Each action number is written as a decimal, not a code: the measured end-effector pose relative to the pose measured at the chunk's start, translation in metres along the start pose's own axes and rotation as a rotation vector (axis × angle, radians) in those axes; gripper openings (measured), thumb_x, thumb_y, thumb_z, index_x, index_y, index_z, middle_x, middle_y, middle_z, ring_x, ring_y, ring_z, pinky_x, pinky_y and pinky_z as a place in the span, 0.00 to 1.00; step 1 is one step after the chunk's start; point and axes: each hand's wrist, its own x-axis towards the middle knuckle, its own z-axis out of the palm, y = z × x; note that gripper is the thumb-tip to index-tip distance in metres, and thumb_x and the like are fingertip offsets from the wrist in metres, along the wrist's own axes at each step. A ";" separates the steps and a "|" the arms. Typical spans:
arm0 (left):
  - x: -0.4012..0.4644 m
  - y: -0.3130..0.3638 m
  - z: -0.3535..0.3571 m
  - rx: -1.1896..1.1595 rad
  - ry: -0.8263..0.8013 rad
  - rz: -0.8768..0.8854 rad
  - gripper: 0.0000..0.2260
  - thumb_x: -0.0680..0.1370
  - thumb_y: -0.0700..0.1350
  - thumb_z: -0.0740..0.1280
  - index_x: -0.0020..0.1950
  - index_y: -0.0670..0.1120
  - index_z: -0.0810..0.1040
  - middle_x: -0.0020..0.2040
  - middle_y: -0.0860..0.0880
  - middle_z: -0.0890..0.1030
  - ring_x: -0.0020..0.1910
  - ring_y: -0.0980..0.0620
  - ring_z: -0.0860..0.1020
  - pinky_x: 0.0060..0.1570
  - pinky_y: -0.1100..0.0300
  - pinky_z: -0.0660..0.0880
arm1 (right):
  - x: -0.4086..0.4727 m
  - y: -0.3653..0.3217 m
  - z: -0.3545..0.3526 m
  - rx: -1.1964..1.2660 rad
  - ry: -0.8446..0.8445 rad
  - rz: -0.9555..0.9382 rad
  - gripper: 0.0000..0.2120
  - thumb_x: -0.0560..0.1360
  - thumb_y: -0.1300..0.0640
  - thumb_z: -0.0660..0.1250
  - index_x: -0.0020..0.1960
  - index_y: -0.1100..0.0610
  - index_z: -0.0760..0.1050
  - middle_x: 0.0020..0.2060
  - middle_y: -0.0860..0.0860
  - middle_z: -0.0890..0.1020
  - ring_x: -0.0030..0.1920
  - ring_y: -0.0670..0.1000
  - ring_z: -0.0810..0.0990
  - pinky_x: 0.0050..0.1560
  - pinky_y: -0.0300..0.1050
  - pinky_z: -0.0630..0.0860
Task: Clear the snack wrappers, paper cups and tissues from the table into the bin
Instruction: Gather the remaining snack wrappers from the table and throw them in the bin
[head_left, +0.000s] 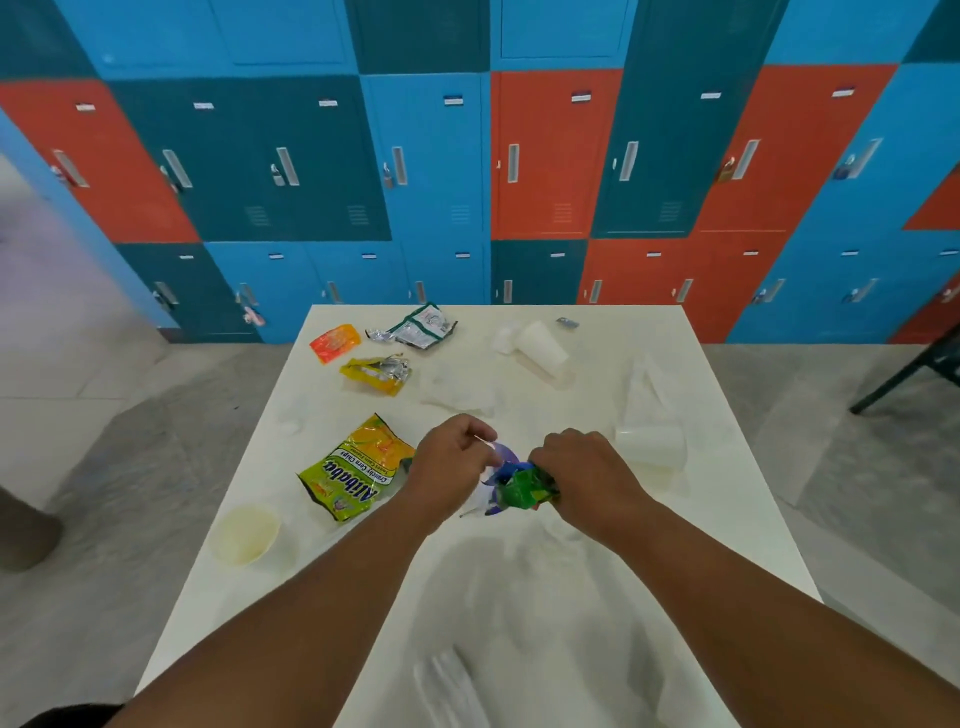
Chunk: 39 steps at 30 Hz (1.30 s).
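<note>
- Right hand (582, 475): fingers curled tight round a crumpled green wrapper (527, 488); the wad sticks out of the fist toward the left hand.
- Left hand (452, 462): fingers curled, pinching a blue-purple-white wrapper (496, 467) that lies between the two hands and touches the green wad. Exact finger contact blurred.
- Both hands are close together, above the white table (727, 519), near its middle.
- Just left of the left hand: yellow-green corn chips bag (353, 467), flat, long axis diagonal, one end toward the grip, the other toward the near-left edge.
- Further near-left: paper cup (248, 534) upright, mouth up; contents can't tell.
- Just right of the right hand: paper cup on its side (652, 444), long axis left-right.
- Beyond the grip: tissue (457, 389) flat on the table; behind it another tipped paper cup (540, 345), long axis diagonal.
- Far-left of the grip: small yellow wrapper (376, 374), orange wrapper (335, 343), silver-and-green wrapper (421, 327), all torn or crumpled, well apart from the hands.
- Nearer the camera than the grip: white tissue (449, 680), blurred.
- Lockers (550, 156) in blue, teal and red behind the table.
</note>
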 end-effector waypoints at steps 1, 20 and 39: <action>0.002 -0.006 -0.008 0.066 0.079 0.000 0.08 0.72 0.39 0.68 0.43 0.52 0.81 0.39 0.51 0.84 0.42 0.49 0.82 0.41 0.56 0.78 | 0.003 -0.003 0.000 -0.013 -0.015 -0.002 0.07 0.74 0.58 0.67 0.51 0.50 0.78 0.45 0.49 0.79 0.48 0.54 0.77 0.46 0.48 0.66; 0.045 -0.073 -0.065 0.940 0.428 -0.285 0.45 0.63 0.82 0.55 0.65 0.48 0.71 0.59 0.44 0.75 0.60 0.42 0.73 0.57 0.45 0.72 | 0.020 -0.017 0.019 0.045 -0.003 -0.084 0.10 0.76 0.56 0.70 0.57 0.48 0.81 0.47 0.48 0.81 0.52 0.53 0.78 0.51 0.44 0.64; 0.055 -0.023 -0.080 0.654 0.446 0.009 0.04 0.78 0.46 0.63 0.42 0.51 0.72 0.34 0.54 0.75 0.39 0.44 0.76 0.44 0.50 0.75 | 0.032 -0.009 0.011 0.239 0.117 -0.001 0.17 0.69 0.67 0.72 0.53 0.50 0.81 0.47 0.45 0.84 0.54 0.53 0.79 0.51 0.46 0.73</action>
